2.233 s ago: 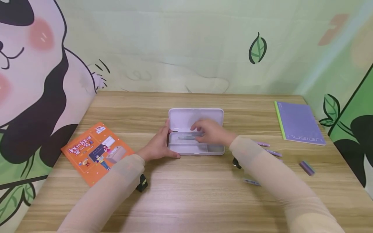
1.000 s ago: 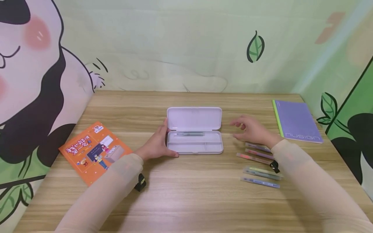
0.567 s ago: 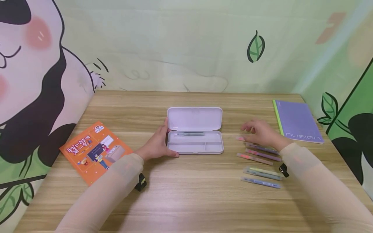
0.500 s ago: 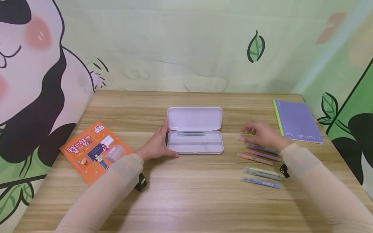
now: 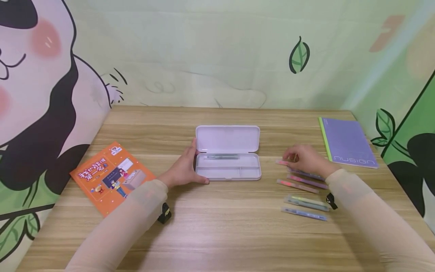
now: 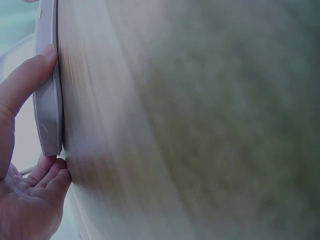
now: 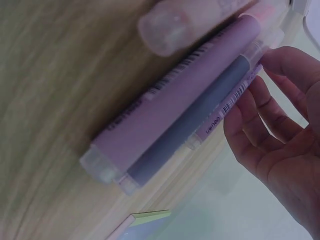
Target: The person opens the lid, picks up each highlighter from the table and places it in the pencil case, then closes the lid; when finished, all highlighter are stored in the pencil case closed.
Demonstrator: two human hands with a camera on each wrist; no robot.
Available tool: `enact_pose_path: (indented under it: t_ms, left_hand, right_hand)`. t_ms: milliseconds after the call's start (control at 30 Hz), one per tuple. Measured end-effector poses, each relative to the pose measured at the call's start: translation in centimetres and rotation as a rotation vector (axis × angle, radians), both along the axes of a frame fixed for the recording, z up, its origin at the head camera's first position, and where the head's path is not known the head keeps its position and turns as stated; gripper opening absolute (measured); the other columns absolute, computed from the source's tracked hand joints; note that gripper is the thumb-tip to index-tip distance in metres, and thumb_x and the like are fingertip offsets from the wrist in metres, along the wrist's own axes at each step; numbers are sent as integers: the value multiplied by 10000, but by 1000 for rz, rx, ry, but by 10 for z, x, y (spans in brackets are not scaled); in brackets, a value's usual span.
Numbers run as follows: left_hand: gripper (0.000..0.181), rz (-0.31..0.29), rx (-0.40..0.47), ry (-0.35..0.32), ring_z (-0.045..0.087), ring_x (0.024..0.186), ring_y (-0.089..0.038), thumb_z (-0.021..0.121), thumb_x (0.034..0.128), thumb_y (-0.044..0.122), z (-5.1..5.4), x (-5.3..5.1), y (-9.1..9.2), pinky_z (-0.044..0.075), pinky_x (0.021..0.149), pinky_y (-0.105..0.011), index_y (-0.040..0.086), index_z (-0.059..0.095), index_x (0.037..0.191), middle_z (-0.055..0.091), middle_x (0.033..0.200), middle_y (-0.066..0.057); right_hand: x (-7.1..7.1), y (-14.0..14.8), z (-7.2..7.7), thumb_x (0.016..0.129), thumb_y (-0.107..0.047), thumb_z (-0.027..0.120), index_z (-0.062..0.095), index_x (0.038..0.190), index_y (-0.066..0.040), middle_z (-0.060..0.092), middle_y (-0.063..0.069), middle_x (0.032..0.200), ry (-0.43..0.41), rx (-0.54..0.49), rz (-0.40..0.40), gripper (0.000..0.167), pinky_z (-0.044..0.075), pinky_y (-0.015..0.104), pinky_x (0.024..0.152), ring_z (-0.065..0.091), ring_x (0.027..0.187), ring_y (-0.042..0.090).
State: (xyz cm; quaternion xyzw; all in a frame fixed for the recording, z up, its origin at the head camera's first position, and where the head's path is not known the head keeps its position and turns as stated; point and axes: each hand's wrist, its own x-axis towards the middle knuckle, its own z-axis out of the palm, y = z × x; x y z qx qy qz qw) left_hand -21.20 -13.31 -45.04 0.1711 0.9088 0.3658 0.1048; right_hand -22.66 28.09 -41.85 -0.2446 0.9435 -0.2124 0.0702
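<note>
A white pencil case (image 5: 256, 172) stands with its lid up in the middle of the table, one grey-green highlighter (image 5: 222, 156) in its rear compartment. My left hand (image 5: 181, 166) holds the case's left end, thumb on the front wall and fingers round the side, as the left wrist view also shows. At the right, my right hand (image 5: 309, 160) pinches the rearmost highlighter, pink-tipped (image 5: 281, 162), still low at the table; its purple barrel (image 7: 220, 117) shows behind others in the right wrist view. Nearer me lie a violet highlighter (image 5: 307, 182), a red-tipped one (image 5: 297, 186) and a blue one (image 5: 304, 214).
Yellow (image 5: 309, 200) and grey-green (image 5: 310, 205) highlighters lie touching between the red-tipped and blue ones. A purple notebook (image 5: 350, 143) rests at the back right. An orange book (image 5: 108, 173) lies left, partly under my left sleeve. A printed cloth wall (image 5: 204, 56) rises behind the table.
My right hand has left the grey-green highlighter inside the case, moved right to the row, and closed its fingers on the pink-tipped highlighter. The left hand has stayed on the case.
</note>
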Motion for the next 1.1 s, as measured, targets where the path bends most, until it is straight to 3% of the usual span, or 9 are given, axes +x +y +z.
enact_pose_path:
  t_ms: [300,567,867,1100]
  left_hand:
    - [1480,9,-5,-21,411,1246,-274,941,566,361,1,1,1,285,1157,-429,156,-153,1541,328,1426,-173]
    - [1482,6,-1,-14,404,1255,-267,940,566,367,1,0,1,279,1160,-421,151,-154,1541,330,1429,-167]
    - [1476,-7,8,7,417,1232,-273,942,564,359,-1,0,-1,298,1145,-443,83,-131,1539,363,1384,-171]
    - [1483,-6,7,6,413,1238,-272,943,560,365,-1,0,0,293,1149,-434,108,-139,1541,361,1387,-168]
  right_hand:
    - [1,1,0,812,-5,720,715,950,-53,668,24,831,-31,19,14,146,493,324,674,560,749,146]
    - [-1,-4,7,827,-15,692,714,928,-52,595,0,714,-31,8,-6,110,435,282,583,500,647,140]
    - [-2,-20,21,841,-28,683,709,927,-58,590,4,719,54,24,19,95,426,292,603,489,649,134]
    - [-3,-36,28,840,-18,674,705,933,-58,582,9,719,61,23,38,106,411,285,601,475,651,137]
